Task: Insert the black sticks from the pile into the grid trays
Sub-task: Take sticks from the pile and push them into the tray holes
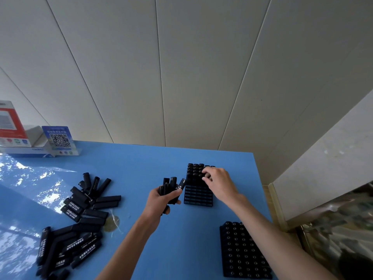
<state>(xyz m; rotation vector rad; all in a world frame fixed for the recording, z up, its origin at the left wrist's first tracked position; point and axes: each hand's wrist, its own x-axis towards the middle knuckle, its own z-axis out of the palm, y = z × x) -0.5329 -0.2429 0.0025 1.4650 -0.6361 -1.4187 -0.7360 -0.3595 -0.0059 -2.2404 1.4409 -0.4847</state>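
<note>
Two trays: the far grid tray (198, 190) sits right of frame centre, its upper rows filled and its lower rows bare; the near grid tray (243, 251), lower right, looks full.
Head view, left hand: the left hand (161, 201) is clenched round a bundle of sticks (171, 187), just left of the far tray.
Head view, right hand: the right hand (219, 182) rests over the filled rows at the far tray's upper right, fingers curled; whether it pinches a stick or only presses one down, I cannot tell.
Pile: the loose pile of sticks (80, 219) lies at lower left on the blue tabletop (141, 162), well apart from both trays.
Long axis: sticks in the bundle stand roughly upright, tops fanned toward the upper right; sticks in the trays stand on end, round tops facing the camera; those in the pile lie flat, pointing every way.
Risk, bundle: the fan looks loose, so a slack grip could spill sticks onto the tabletop.
Risk, insertion: a tilted stick may jam in a cell or nudge its neighbours.
Risk, tray: a hard push could slide the tray, since nothing holds it.
Background: a blue QR-code sign (59, 139) and boxes (12, 126) stand at far left.
</note>
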